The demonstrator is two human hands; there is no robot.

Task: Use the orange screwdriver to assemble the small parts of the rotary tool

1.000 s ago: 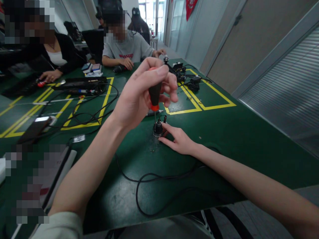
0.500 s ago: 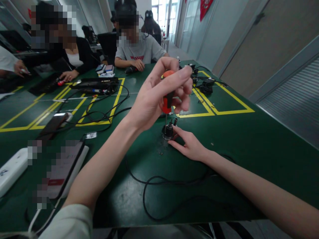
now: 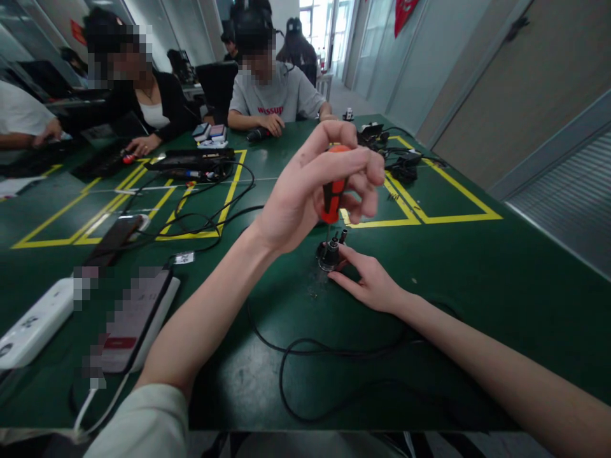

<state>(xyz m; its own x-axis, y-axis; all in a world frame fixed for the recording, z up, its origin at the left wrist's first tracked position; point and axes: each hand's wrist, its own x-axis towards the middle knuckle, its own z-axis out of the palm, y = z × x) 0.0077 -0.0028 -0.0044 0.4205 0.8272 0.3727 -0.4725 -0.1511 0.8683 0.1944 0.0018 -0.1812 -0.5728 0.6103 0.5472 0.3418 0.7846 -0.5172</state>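
Note:
My left hand [image 3: 315,184] is closed around the red and black handle of a screwdriver [image 3: 333,197], held upright with its thin shaft pointing down. The shaft reaches a small black round part [image 3: 328,256] with short posts on top, standing on the green table. Whether the tip sits in a screw is too small to tell. My right hand [image 3: 370,280] grips the side of that black part between thumb and fingers, low at the table. A few tiny screws [image 3: 312,292] lie just in front of the part.
A black cable [image 3: 286,362] loops across the green table [image 3: 229,388] near me. At the left are a white power strip [image 3: 42,318] and a phone [image 3: 136,318]. Black cables [image 3: 405,166] are heaped at the far right. Co-workers [image 3: 277,95] sit across the table.
The whole view has shifted slightly, so things appear a little farther right. My left hand's fingers have moved slightly on the screwdriver handle; my right hand still holds the black part.

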